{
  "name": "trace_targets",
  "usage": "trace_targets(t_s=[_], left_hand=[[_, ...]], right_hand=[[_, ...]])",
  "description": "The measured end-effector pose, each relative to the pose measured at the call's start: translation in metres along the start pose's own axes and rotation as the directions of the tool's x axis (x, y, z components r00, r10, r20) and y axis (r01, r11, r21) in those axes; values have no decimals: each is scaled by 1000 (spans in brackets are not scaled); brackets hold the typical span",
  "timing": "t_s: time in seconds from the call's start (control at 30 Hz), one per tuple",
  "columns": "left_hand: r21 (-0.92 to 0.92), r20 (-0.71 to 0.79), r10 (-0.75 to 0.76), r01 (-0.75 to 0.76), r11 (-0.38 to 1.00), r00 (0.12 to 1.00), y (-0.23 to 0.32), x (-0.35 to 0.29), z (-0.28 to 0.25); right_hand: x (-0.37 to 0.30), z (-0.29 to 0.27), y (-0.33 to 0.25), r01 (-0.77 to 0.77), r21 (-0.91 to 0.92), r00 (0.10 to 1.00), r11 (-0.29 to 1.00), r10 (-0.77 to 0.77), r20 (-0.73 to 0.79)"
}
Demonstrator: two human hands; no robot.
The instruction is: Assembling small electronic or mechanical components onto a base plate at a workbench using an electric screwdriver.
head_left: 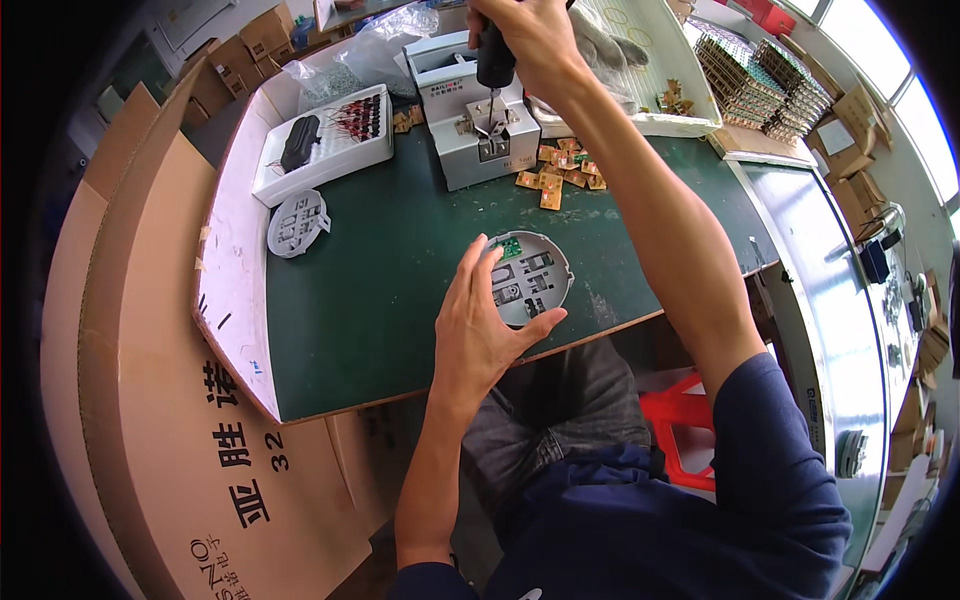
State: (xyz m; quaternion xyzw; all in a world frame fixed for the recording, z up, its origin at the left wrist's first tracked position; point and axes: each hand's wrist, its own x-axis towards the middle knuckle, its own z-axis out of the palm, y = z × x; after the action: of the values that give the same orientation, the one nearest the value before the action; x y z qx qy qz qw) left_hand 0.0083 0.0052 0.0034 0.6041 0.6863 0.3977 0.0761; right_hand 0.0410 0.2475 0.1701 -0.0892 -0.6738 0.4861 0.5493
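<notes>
My left hand is closed around the near left edge of a round grey plastic housing, thumb at the near rim and fingers at the far left. A small green circuit board lies inside the housing by my fingertips. High up, my right hand grips a black electric screwdriver, held upright. The screwdriver's bit points down at the front opening of a grey-white screw feeder. Whether a screw sits on the bit is too small to tell.
A second round grey housing lies at the left. Behind it a white foam tray holds a black part and red-wired pieces. Small orange boards are scattered right of the feeder. A raised white border edges the green table; cardboard stands beyond.
</notes>
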Motion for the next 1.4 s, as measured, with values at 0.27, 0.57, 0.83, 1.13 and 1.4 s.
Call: trace_targets(t_s=[0.27,0.57,0.83,1.13,1.4], left_hand=[[72,-29,29,-27,997,999,0,-1,2],[30,-15,21,-21,999,1000,1,0,0],[39,-28,48,-47,998,998,-1,-1,2],[30,-31,59,-58,998,998,-1,-2,2],[30,-33,63,-62,998,997,-2,-1,4]], right_hand=[[-18,8,10,-6,-61,1000,998,7,16],[-106,4,-31,-145,20,987,989,143,68],[-121,4,-31,-231,51,963,972,221,154],[-123,13,-18,-148,75,980,986,136,147],[-122,14,-12,-170,73,963,983,149,224]])
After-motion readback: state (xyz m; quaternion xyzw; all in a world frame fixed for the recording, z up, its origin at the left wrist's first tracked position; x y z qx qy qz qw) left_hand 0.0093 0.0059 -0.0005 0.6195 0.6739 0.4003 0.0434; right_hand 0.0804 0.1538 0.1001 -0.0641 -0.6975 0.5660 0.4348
